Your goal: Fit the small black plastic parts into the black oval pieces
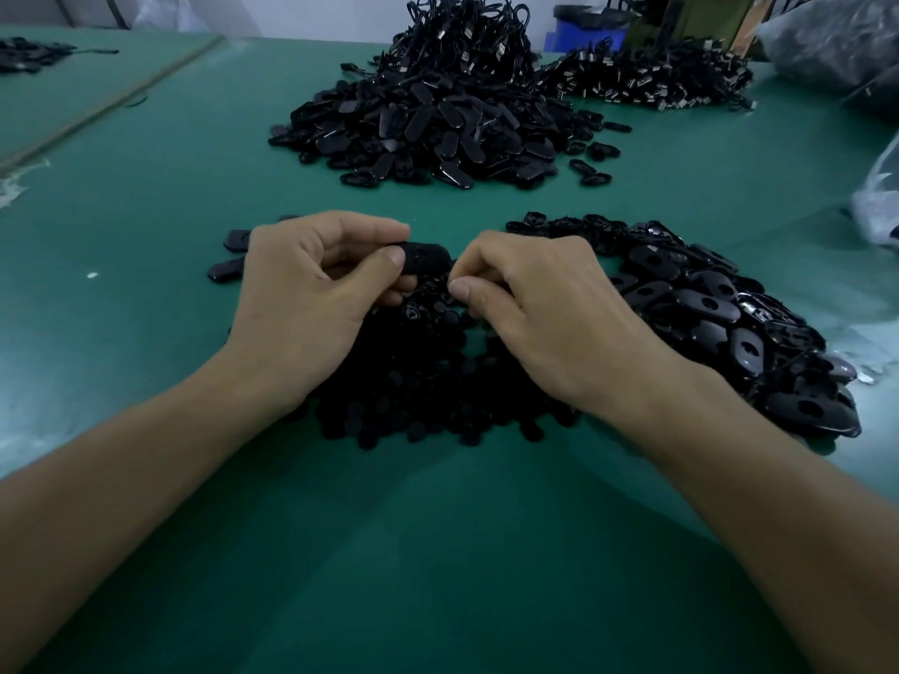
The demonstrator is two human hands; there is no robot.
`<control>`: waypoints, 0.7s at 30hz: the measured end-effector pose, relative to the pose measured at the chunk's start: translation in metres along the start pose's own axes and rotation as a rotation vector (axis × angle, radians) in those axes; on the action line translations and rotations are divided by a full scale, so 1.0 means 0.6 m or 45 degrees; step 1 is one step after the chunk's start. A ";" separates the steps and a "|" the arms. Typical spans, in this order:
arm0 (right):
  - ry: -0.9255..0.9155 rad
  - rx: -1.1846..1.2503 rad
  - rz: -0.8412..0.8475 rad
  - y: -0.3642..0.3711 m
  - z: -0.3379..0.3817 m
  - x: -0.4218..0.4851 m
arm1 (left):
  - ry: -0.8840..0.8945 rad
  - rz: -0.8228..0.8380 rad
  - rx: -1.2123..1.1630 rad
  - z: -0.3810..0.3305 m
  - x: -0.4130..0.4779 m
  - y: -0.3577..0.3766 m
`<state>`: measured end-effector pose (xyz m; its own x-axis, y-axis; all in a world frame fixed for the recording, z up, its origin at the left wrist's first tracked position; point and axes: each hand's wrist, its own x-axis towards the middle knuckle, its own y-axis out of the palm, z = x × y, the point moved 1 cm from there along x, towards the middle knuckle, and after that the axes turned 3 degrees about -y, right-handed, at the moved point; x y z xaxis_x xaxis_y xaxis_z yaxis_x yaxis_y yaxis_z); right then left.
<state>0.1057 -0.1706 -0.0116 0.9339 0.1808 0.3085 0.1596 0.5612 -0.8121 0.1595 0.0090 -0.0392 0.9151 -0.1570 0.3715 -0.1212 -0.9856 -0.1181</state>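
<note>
My left hand (311,289) pinches a black oval piece (425,257) between thumb and fingers, held level above the table. Close beside its right end, my right hand (530,304) has thumb and fingers pinched together; whatever small part they hold is hidden. Below both hands lies a heap of small black plastic parts (418,381). A pile of black oval pieces with holes (720,323) spreads to the right of my right hand.
Two loose oval pieces (226,270) lie left of my left hand. A large heap of oval pieces and corded parts (438,114) stands further back on the green table (146,197). Another dark pile (652,77), a blue bin (584,36) and plastic bags (875,187) sit at the right.
</note>
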 end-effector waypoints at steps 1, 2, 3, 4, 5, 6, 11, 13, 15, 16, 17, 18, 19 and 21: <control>0.002 0.024 -0.025 -0.001 -0.001 0.000 | 0.001 0.001 0.005 0.000 0.000 0.000; -0.005 0.031 -0.048 -0.001 0.000 0.000 | 0.000 0.002 0.009 0.000 0.000 0.000; -0.020 0.023 -0.067 -0.002 0.001 -0.001 | -0.002 0.001 0.013 0.000 0.000 0.000; -0.034 0.014 -0.084 -0.002 0.003 -0.002 | -0.004 -0.001 0.016 0.001 0.000 0.000; -0.042 0.016 -0.106 -0.002 0.004 -0.002 | -0.005 -0.002 0.018 0.001 0.000 0.000; -0.046 0.032 -0.133 -0.003 0.005 -0.003 | -0.003 -0.001 0.021 0.001 0.000 0.000; 0.010 0.193 -0.210 -0.004 0.007 -0.002 | 0.013 -0.009 0.031 -0.002 -0.001 -0.001; 0.036 0.253 -0.239 -0.003 0.006 -0.001 | 0.040 -0.019 0.059 -0.003 -0.003 0.001; 0.054 0.329 -0.286 -0.003 0.005 0.000 | 0.077 -0.031 0.100 -0.006 -0.005 0.001; 0.048 0.364 -0.310 -0.003 0.006 0.000 | 0.099 -0.036 0.125 -0.008 -0.006 0.001; 0.033 0.392 -0.333 -0.003 0.008 -0.001 | 0.121 -0.040 0.148 -0.010 -0.007 0.001; 0.014 0.411 -0.355 -0.002 0.011 -0.001 | 0.138 -0.041 0.162 -0.012 -0.007 0.001; -0.004 0.418 -0.374 -0.002 0.013 -0.001 | 0.150 -0.038 0.167 -0.012 -0.007 0.003; -0.022 0.422 -0.400 -0.002 0.018 -0.001 | 0.162 -0.027 0.158 -0.015 -0.008 0.006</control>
<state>0.1015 -0.1627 -0.0056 0.8506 -0.0281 0.5250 0.3208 0.8188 -0.4760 0.1514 0.0057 -0.0331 0.8598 -0.1509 0.4878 -0.0468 -0.9746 -0.2190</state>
